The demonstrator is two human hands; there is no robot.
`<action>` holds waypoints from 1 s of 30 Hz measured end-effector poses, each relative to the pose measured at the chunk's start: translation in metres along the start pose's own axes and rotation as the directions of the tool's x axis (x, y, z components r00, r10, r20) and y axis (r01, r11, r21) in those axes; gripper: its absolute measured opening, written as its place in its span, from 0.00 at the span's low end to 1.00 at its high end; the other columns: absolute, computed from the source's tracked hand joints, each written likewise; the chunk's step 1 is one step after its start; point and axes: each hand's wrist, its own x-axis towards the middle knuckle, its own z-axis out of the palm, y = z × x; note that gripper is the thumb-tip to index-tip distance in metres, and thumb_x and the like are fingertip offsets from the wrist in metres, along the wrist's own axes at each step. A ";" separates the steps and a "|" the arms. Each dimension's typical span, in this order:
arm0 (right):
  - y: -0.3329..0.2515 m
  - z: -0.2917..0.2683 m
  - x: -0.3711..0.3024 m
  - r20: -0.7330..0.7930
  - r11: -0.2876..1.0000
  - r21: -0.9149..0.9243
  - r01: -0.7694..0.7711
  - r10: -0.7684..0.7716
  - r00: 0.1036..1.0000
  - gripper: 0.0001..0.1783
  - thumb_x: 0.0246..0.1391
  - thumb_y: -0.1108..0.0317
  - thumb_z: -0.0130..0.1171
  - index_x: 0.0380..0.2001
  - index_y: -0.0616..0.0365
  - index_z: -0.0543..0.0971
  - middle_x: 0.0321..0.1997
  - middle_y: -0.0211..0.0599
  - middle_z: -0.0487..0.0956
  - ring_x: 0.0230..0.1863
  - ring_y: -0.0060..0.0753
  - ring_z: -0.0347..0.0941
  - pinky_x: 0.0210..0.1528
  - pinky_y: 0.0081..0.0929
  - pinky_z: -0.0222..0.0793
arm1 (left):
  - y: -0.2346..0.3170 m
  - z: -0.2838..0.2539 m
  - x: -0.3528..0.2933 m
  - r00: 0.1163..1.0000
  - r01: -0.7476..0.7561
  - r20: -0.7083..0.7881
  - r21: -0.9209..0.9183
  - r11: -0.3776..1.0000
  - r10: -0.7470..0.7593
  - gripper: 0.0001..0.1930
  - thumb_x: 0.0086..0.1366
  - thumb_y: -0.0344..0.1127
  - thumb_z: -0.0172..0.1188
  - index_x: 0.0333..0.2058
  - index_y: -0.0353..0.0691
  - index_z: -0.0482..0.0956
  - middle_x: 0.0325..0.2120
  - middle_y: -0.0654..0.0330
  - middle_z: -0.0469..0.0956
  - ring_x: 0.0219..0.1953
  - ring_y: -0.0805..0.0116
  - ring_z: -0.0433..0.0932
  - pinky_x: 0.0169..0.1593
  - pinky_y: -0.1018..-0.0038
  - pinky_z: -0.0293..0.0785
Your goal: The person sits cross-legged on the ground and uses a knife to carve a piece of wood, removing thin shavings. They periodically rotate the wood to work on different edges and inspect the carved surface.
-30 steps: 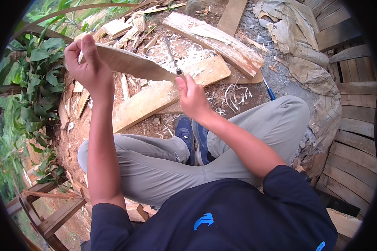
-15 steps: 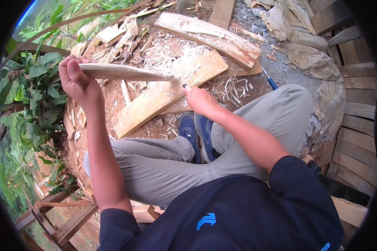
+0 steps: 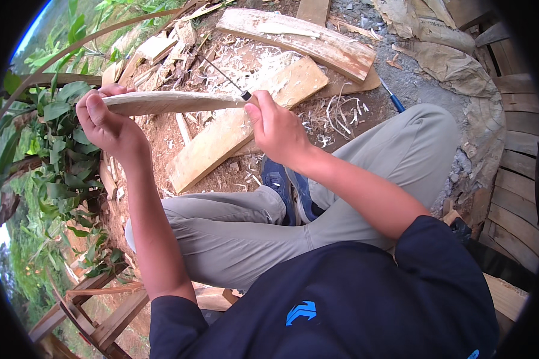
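My left hand is closed around the left end of a long, thin, pale piece of wood, held up nearly level above the ground. At its other end, my right hand is closed on the handle of a knife. The narrow blade points up and to the left, beyond the wood, with a black collar at its base. Fingers cover most of the handle. I cannot tell whether the right fingers also touch the wood's tip. Under the wood lies a flat plank, set at a slant.
A thicker, weathered plank lies farther off among shavings. A blue-handled tool rests on the ground beyond my right knee. Leafy plants stand at the left, a slatted wooden wall at the right. Crumpled sacking lies at upper right.
My right hand has turned and risen, swinging the knife blade away from the wood's end to point up and left. The left hand has shifted slightly left with the wood.
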 end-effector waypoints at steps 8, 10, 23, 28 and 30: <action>0.017 -0.005 0.016 0.133 0.978 -0.132 -0.163 0.181 0.975 0.20 0.69 0.57 0.41 0.43 0.67 0.71 0.36 0.59 0.82 0.41 0.62 0.80 0.46 0.54 0.73 | 0.004 0.006 -0.004 1.000 0.000 0.010 -0.043 0.999 0.001 0.26 0.74 0.60 0.44 0.37 0.37 0.63 0.27 0.57 0.69 0.27 0.66 0.75 0.39 0.66 0.79; 0.003 -0.008 0.012 0.106 0.995 0.008 -0.102 0.101 0.989 0.21 0.69 0.57 0.42 0.47 0.68 0.71 0.37 0.59 0.82 0.43 0.61 0.80 0.47 0.53 0.73 | 0.001 0.006 -0.004 1.000 -0.006 0.004 -0.054 0.999 0.007 0.26 0.74 0.59 0.45 0.37 0.37 0.63 0.27 0.57 0.69 0.27 0.67 0.75 0.38 0.67 0.78; 0.016 0.012 0.014 -0.164 0.969 0.209 0.128 -0.094 0.982 0.23 0.70 0.54 0.42 0.49 0.67 0.70 0.28 0.62 0.79 0.31 0.68 0.77 0.36 0.56 0.71 | -0.012 -0.006 0.003 0.996 -0.080 -0.033 0.092 0.993 0.083 0.24 0.75 0.55 0.46 0.38 0.36 0.68 0.29 0.58 0.72 0.30 0.68 0.74 0.38 0.72 0.73; 0.091 0.042 0.007 0.150 0.911 -0.326 -0.252 0.313 0.938 0.23 0.71 0.52 0.39 0.49 0.64 0.69 0.31 0.63 0.80 0.38 0.69 0.77 0.43 0.58 0.69 | -0.003 0.005 0.002 0.999 0.004 -0.035 -0.126 0.992 -0.008 0.23 0.74 0.55 0.50 0.37 0.37 0.69 0.29 0.62 0.74 0.29 0.77 0.70 0.37 0.81 0.66; 0.070 0.034 0.015 0.108 0.962 -0.174 -0.212 0.232 0.967 0.23 0.71 0.52 0.39 0.48 0.64 0.69 0.31 0.63 0.80 0.39 0.69 0.77 0.43 0.57 0.70 | -0.011 -0.002 0.003 0.999 -0.035 -0.039 -0.046 0.998 0.034 0.21 0.74 0.52 0.52 0.36 0.36 0.71 0.30 0.62 0.75 0.31 0.77 0.71 0.39 0.80 0.67</action>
